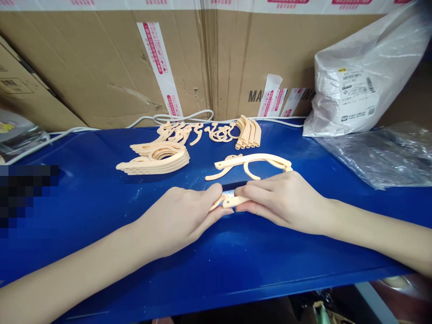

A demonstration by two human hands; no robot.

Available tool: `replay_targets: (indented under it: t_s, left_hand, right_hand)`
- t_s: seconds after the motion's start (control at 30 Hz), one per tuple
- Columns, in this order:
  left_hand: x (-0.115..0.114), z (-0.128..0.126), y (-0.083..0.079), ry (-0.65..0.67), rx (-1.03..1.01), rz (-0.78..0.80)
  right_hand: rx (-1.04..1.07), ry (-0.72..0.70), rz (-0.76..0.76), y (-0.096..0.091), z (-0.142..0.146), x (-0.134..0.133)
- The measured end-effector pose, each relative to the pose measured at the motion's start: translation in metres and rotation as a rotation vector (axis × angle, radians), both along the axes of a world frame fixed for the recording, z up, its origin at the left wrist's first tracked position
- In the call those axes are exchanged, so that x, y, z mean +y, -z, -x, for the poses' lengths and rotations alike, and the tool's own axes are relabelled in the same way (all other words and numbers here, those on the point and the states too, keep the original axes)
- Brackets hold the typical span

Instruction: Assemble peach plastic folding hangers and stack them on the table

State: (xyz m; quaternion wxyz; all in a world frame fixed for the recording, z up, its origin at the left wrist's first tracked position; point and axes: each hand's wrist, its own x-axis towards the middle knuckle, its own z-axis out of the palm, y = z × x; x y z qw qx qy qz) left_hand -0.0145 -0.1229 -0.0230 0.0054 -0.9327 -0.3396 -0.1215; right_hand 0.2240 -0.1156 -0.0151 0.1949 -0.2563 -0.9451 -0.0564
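Near the middle of the blue table (141,279), my left hand (184,209) pinches a thin cream plastic hanger piece (216,204) between thumb and fingers. My right hand (283,198) is closed on a cream hanger arm (236,201) with a small hole near its end. The two pieces meet between my fingertips; whether they are joined I cannot tell. Just beyond my hands lie a long curved hanger arm (251,158) and thinner curved parts (249,172), partly overlapping. My fingers hide much of both held pieces.
Behind to the left sits a stack of folded cream hangers (155,159). Loose hooks (182,132) and a row of hanger arms (249,131) lie farther back. A white cable (141,119) runs along the cardboard box (111,63). Plastic-wrapped packages (357,85) stand at right.
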Motion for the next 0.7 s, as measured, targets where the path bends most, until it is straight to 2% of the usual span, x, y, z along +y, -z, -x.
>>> replay_targets:
  t_s: [0.47,0.57,0.7]
  left_hand:
    - [0.001,-0.002,-0.012,0.127,0.236,-0.578]
    - [0.003,-0.001,-0.011,0.142,0.249,-0.612]
    - [0.005,-0.002,-0.009,0.141,0.187,-0.578]
  right_hand:
    - [0.006,-0.015,0.137,-0.002,0.001,0.000]
    - [-0.015,-0.006,0.160,-0.001,0.001,0.002]
    - [-0.019,0.003,0.167,0.002,0.001,0.005]
